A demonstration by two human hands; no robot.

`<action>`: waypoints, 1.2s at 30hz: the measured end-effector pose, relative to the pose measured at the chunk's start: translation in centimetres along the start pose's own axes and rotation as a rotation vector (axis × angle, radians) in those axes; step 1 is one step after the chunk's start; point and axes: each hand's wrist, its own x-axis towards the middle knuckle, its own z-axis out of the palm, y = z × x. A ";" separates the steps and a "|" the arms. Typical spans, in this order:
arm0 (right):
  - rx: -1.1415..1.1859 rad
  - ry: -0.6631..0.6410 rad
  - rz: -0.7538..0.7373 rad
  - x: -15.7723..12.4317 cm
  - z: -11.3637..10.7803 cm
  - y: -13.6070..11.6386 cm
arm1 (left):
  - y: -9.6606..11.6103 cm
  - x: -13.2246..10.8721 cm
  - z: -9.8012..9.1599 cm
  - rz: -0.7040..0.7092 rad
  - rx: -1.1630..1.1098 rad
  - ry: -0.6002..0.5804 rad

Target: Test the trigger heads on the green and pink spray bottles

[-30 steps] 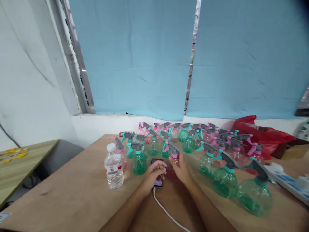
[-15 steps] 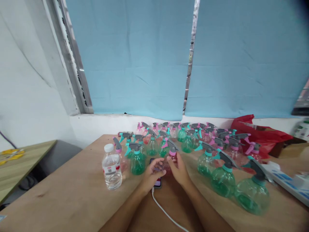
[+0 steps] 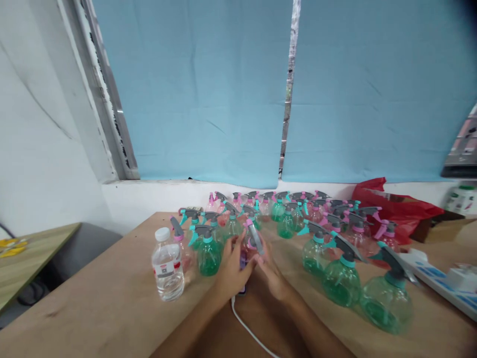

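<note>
Both my hands meet at the middle of the wooden table (image 3: 112, 308). Between them stands a pink spray bottle (image 3: 250, 243) with a grey trigger head. My left hand (image 3: 233, 271) wraps its left side and my right hand (image 3: 270, 276) wraps its right side. Under the hands lies a phone (image 3: 243, 258), mostly hidden, with a white cable (image 3: 248, 330) running toward me. A green spray bottle (image 3: 208, 251) stands just left of my left hand.
Several green and pink spray bottles (image 3: 341, 276) fill the far and right part of the table. A clear water bottle (image 3: 167, 266) stands at left. A red bag (image 3: 395, 206) and a white power strip (image 3: 443, 281) lie at right. Blue curtains hang behind.
My left hand has left the phone and closed on the pink spray bottle beside my right hand. The bottle now stands more upright between both hands. The view has shifted slightly.
</note>
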 end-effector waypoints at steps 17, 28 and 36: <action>-0.028 0.055 -0.138 1.4 -1.1 -2.9 | 7.4 15.7 -11.1 0.004 0.405 0.133; -0.040 0.153 -0.113 1.4 -2.0 -3.7 | 0.2 22.8 -13.4 -0.225 0.740 0.213; -0.079 0.196 -0.098 1.7 -2.9 -4.3 | -6.0 21.6 -12.0 -0.436 0.903 -0.069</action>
